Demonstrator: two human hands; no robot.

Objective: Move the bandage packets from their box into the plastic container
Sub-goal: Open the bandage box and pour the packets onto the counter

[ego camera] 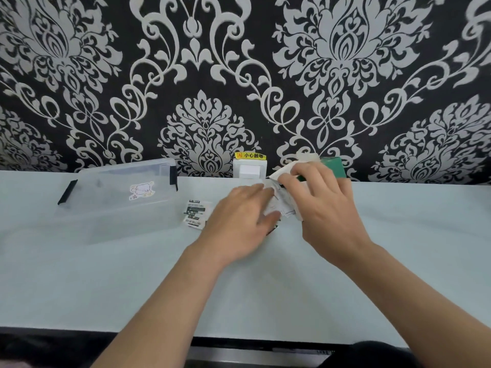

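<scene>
My right hand grips the green and white bandage box, tilted with its open end toward the left, near the wall. A bunch of white bandage packets sticks out of the box between my two hands. My left hand has its fingers and thumb closed around those packets. A few loose packets with black print lie on the table left of my left hand. The clear plastic container with black latches stands open at the left.
A pale table runs under everything. The wall behind has black and white patterned paper, with a white socket under a yellow warning label. The table's front edge is near the bottom of the view.
</scene>
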